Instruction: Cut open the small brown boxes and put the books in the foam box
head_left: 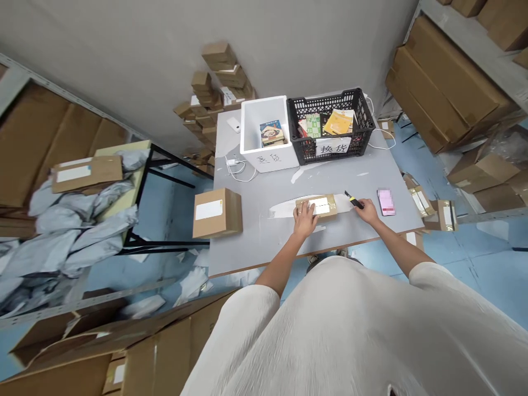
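A small cardboard box (pixel 331 204) with a white label and clear tape lies on the grey table (pixel 264 247). My left hand (pixel 305 220) holds its left end down, fingers over the top and thumb by the front edge. To the right of the box, my right hand (pixel 367 210) is closed around a black and yellow utility knife (pixel 355 202). The knife's blade is out and points up and left, apart from the box. Beneath the box, a pale worn patch (pixel 284 209) shows on the tabletop.
A larger cardboard box (pixel 210 214) stands at the table's left edge. At the back are a white foam bin (pixel 268 161) and a black crate (pixel 367 132), both with books. A phone (pixel 386 202) lies right of my right hand. Grey parcels (pixel 53 242) fill the left side.
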### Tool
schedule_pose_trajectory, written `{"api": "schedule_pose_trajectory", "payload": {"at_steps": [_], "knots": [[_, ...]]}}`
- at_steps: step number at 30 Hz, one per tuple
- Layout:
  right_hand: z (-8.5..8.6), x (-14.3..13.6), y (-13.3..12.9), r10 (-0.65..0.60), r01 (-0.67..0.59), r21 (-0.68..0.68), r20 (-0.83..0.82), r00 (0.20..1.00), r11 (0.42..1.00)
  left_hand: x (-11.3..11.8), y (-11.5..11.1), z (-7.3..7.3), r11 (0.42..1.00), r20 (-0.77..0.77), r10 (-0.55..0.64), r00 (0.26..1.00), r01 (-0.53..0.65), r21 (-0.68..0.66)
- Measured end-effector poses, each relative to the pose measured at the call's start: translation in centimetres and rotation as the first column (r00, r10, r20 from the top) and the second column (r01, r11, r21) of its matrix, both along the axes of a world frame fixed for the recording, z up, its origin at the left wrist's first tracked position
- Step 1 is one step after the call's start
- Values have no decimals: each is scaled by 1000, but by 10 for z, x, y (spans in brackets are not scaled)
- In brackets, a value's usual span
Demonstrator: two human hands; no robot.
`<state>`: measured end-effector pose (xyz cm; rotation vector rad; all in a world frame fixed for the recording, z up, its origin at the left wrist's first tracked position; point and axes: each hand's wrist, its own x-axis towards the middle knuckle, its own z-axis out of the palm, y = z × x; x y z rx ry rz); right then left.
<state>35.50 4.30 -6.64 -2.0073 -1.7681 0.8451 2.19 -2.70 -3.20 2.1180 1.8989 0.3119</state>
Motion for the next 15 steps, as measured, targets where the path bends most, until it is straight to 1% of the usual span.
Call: {"api": "schedule_pose_trajectory", "payload": {"at_steps": [3, 6, 11, 15], "knots": [[-12, -2, 6, -69, 78, -63, 132, 989, 995, -11, -11, 1, 998, -7, 54, 998, -55, -28], [-26, -1, 13, -119, 155, -141, 236, 965, 978, -17, -21, 2, 995, -7, 69, 998, -69, -75], [-49, 5, 20, -126, 188, -251, 244, 962, 949, -16, -30, 1, 992, 8, 76, 997, -75, -102], [-62, 8, 20, -100, 167, -258, 253, 962, 952, -15, -32, -2, 989, 27, 108, 994, -104, -106]]}}
